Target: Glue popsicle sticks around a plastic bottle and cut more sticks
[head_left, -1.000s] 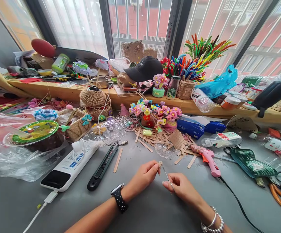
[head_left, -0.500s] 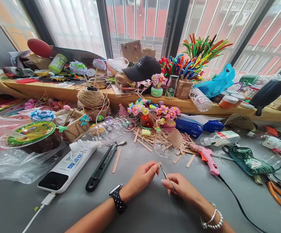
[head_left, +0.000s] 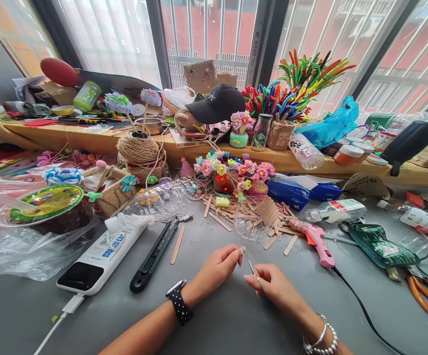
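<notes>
My left hand (head_left: pixel 226 261), with a watch at the wrist, is closed in a pinch. Something small and pale shows at its fingertips, too small to name. Slim metal tweezers (head_left: pixel 250 262) are held in my right hand (head_left: pixel 271 281), its fingers wrapped round their lower end. The tweezers' tips meet the left fingertips. Beyond the hands lies a pile of wooden craft sticks (head_left: pixel 247 212) with a crumpled clear plastic piece (head_left: pixel 250 228) on it. One single craft stick (head_left: pixel 177 245) lies to the left of my hands.
A dark utility knife (head_left: pixel 155 254) and a white device (head_left: pixel 101 259) with a cable lie left. To the right rests a pink glue gun (head_left: pixel 319 241), its cord trailing forward. Yarn flowers (head_left: pixel 236 172), a blue tissue pack (head_left: pixel 288 192) and plastic bottles (head_left: pixel 336 211) line the back.
My right hand has shifted very slightly and tilted the tweezers a little more upright. My left hand stays in place.
</notes>
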Demonstrator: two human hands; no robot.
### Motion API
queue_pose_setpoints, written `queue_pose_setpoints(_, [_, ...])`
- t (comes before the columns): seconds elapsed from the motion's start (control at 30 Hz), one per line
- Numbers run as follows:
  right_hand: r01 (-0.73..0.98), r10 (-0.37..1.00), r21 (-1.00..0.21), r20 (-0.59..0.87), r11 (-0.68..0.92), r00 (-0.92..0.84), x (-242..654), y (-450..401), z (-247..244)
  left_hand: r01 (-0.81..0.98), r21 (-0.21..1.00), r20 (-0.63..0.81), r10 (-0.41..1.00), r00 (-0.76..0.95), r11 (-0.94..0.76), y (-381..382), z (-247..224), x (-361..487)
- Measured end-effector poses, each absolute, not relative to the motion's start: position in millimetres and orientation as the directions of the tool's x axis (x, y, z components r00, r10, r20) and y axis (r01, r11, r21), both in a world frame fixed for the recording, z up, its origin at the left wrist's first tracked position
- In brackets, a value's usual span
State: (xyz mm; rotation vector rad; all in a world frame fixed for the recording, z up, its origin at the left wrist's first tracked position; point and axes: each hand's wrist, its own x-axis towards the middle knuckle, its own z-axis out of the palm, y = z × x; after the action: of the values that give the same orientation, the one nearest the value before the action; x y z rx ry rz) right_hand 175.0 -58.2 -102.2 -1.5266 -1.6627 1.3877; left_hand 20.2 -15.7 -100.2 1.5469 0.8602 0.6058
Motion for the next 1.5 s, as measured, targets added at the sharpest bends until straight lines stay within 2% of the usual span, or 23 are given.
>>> queue_pose_setpoints(0.27, [0.448, 0.909, -0.883, -0.291, -0.135, -0.299, 174.4, -56.9, -102.4, 0.183, 0.983, -0.093, 0.808, 0.582, -0.018, -15.5, -101.4, 20.6])
queue_pose_setpoints(0.4, [0.431, 0.94, -0.894, -0.245, -0.124, -0.239, 173.8, -58.3, -101.4, 0.17, 0.985, -0.087, 0.811, 0.579, -0.016, -15.6, -99.8, 20.9])
queue_pose_setpoints(0.57, [0.479, 0.916, -0.866, -0.298, -0.141, -0.269, 172.5, -59.0, -101.1, 0.182, 0.983, -0.098, 0.807, 0.583, -0.012, -15.7, -101.6, 20.9])
queue_pose_setpoints(0.77, [0.464, 0.944, -0.875, -0.258, -0.138, -0.206, 173.1, -58.9, -103.0, 0.161, 0.987, -0.096, 0.804, 0.587, 0.0, -15.7, -100.3, 20.5])
queue_pose_setpoints(0.93, [0.46, 0.908, -0.873, -0.312, -0.159, -0.279, 175.0, -57.2, -104.2, 0.213, 0.977, -0.111, 0.802, 0.587, -0.021, -15.5, -99.3, 20.6])
queue_pose_setpoints(1.17, [0.438, 0.933, -0.886, -0.277, -0.155, -0.23, 175.8, -57.9, -105.3, 0.197, 0.98, -0.094, 0.807, 0.583, -0.028, -15.2, -101.0, 20.3])
queue_pose_setpoints(1.3, [0.414, 0.887, -0.888, -0.344, -0.201, -0.308, 175.5, -57.9, -101.9, 0.227, 0.973, -0.112, 0.811, 0.574, -0.027, -16.6, -100.0, 20.3])
queue_pose_setpoints(1.5, [0.405, 0.927, -0.899, -0.284, -0.168, -0.245, 175.7, -58.3, -103.2, 0.197, 0.98, -0.106, 0.813, 0.572, -0.012, -17.5, -99.6, 20.5])
